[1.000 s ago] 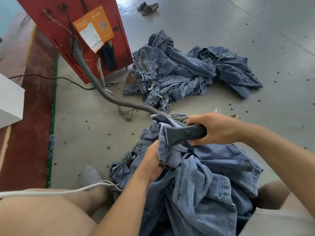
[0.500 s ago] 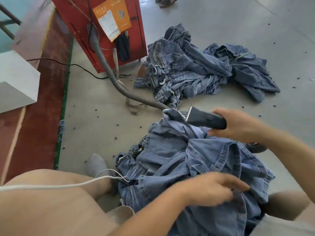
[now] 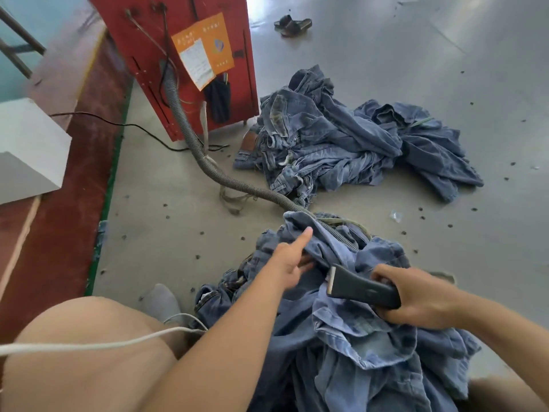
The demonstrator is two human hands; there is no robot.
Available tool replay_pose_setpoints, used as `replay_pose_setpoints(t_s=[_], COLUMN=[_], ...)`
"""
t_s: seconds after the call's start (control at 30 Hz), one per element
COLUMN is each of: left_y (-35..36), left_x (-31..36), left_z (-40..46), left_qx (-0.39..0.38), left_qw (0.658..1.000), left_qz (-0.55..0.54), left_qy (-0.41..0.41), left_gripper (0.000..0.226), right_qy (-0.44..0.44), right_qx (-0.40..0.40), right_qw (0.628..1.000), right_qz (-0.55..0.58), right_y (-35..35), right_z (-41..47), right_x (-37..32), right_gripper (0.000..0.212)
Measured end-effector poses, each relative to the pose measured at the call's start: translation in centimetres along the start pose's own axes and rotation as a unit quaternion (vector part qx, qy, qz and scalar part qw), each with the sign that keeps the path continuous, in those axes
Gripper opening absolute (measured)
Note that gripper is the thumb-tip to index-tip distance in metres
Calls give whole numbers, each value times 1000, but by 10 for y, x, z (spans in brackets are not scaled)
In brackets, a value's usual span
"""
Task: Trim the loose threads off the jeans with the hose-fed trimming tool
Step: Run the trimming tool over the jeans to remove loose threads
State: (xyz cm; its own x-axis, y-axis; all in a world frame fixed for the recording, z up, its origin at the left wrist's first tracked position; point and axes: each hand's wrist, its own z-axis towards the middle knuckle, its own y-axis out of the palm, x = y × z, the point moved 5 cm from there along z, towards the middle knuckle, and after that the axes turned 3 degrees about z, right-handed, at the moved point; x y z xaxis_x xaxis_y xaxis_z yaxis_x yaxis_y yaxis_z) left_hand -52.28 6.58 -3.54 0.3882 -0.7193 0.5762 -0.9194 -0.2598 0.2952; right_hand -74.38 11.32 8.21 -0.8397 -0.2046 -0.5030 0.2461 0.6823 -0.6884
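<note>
A crumpled pair of blue jeans (image 3: 359,343) lies over my lap and the floor in front of me. My right hand (image 3: 419,295) grips the black trimming tool (image 3: 364,288), its blade end pointing left just above the denim. The tool's grey ribbed hose (image 3: 208,165) runs across the floor and over the jeans. My left hand (image 3: 289,260) reaches to the far fold of the jeans, one digit lying straight on top of the fold, the other fingers partly hidden beneath it.
The hose comes from a red machine (image 3: 190,55) at the back left. A pile of other jeans (image 3: 341,144) lies on the grey floor to its right. A white cord (image 3: 89,346) crosses my left knee. A white box (image 3: 26,144) stands at the left, sandals (image 3: 292,25) far back.
My left hand moved from the near part of the jeans forward to the far fold. My right hand brought the trimmer down and nearer, from above the far fold to the middle.
</note>
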Motion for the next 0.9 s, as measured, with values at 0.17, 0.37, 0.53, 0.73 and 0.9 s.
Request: replay_pose_setpoints(t_s=[0.17,0.37,0.53,0.73,0.9], left_y=[17,18,18,8,-1], left_x=[4,19,33,48,42], left_z=[1,-49,-80,-102,-102], left_qx=[31,-121,-102,-72,77], left_qw=[998,953,969,956,957], left_qz=[33,-259,-124,-55,-3], left_qy=[42,103,191,277,280], left_gripper=[18,21,31,47,22], right_qy=[12,42,30,-12,-72], right_qx=[96,243,240,244,333], right_qw=[994,959,960,965,933], right_qz=[57,137,139,97,120], right_y=[-26,-79,-96,-100,-107], right_z=[-1,-5,-16,-34,-52], right_x=[2,0,-19,-45,-59], right_gripper=[33,28,34,43,41])
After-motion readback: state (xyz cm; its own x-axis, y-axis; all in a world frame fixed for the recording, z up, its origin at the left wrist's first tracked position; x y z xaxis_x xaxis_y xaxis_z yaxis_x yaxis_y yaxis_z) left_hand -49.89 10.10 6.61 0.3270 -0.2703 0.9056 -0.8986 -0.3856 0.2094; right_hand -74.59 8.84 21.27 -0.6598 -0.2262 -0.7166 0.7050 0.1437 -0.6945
